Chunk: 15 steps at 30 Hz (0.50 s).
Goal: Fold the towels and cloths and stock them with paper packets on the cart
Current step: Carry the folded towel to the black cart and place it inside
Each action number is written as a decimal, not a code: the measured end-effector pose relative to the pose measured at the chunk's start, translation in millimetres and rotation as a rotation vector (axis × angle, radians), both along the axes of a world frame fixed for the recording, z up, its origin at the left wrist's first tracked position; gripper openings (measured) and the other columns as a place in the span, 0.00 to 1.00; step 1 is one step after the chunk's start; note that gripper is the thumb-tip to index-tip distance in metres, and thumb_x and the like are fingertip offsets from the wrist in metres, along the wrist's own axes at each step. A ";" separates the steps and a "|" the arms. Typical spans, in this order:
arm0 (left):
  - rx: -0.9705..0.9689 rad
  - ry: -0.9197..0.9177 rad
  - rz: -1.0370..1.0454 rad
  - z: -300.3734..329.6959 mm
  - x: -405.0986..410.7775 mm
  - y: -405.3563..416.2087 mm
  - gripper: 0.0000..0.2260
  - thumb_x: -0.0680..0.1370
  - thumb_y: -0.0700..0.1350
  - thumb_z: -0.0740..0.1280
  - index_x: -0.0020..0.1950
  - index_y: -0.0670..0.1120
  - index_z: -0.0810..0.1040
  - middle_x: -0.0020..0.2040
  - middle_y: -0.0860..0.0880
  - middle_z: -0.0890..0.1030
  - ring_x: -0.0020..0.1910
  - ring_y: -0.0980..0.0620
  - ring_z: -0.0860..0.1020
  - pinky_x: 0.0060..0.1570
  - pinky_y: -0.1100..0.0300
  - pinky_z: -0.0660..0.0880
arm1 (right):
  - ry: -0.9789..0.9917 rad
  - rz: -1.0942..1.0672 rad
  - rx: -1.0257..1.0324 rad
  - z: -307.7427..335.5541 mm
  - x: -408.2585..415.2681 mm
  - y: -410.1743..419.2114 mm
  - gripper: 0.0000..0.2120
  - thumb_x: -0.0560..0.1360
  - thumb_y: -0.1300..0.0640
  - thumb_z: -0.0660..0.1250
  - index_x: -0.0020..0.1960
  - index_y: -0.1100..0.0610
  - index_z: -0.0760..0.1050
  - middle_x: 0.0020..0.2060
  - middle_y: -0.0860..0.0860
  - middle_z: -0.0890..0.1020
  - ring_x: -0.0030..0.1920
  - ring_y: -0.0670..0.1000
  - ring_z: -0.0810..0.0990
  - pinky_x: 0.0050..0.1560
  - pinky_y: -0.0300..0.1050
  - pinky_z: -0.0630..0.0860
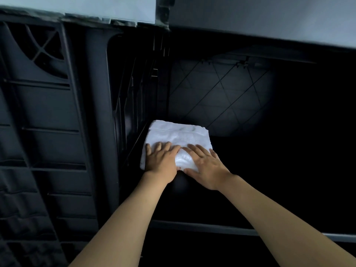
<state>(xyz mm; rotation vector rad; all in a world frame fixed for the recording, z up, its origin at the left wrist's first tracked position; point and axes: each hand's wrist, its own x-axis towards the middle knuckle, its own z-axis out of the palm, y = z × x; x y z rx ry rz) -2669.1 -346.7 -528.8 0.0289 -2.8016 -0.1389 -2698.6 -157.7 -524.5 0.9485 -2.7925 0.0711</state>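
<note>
A folded white towel [179,136] lies on the dark lower shelf [269,180] of the cart, pushed against the shelf's left side wall. My left hand [160,158] rests flat on the towel's near left part with its fingers straight. Beside it, my right hand [205,166] lies flat on the near right part, fingers spread, thumb at the towel's front edge. Both hands press down on the towel. No paper packets are in sight.
The cart's black ribbed side panel [48,132] fills the left. A slatted inner wall [134,105] stands just left of the towel. The upper shelf's pale underside [260,18] hangs overhead. The shelf's front lip [212,227] crosses below my forearms. The shelf's right part is in deep shadow.
</note>
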 end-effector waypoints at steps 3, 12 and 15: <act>0.018 0.014 0.041 -0.2 -9.6 1.7 0.33 0.78 0.61 0.69 0.80 0.61 0.58 0.80 0.55 0.62 0.80 0.45 0.57 0.78 0.35 0.45 | -0.001 -0.007 0.012 2.5 -11.4 -5.0 0.37 0.83 0.35 0.55 0.84 0.42 0.41 0.84 0.44 0.46 0.84 0.49 0.44 0.83 0.59 0.45; 0.074 0.129 0.090 -3.7 -30.6 -6.8 0.31 0.76 0.57 0.72 0.77 0.62 0.65 0.76 0.57 0.68 0.78 0.49 0.60 0.79 0.41 0.46 | 0.004 -0.015 -0.025 0.3 -46.4 -21.2 0.37 0.81 0.34 0.56 0.84 0.42 0.44 0.84 0.43 0.50 0.83 0.49 0.47 0.82 0.59 0.49; 0.097 0.197 0.082 -4.1 -28.4 -12.4 0.27 0.72 0.51 0.73 0.71 0.60 0.73 0.68 0.58 0.75 0.72 0.51 0.68 0.78 0.46 0.53 | 0.014 -0.016 -0.075 -5.7 -48.5 -25.3 0.37 0.80 0.35 0.57 0.83 0.41 0.46 0.83 0.43 0.51 0.83 0.48 0.48 0.82 0.59 0.48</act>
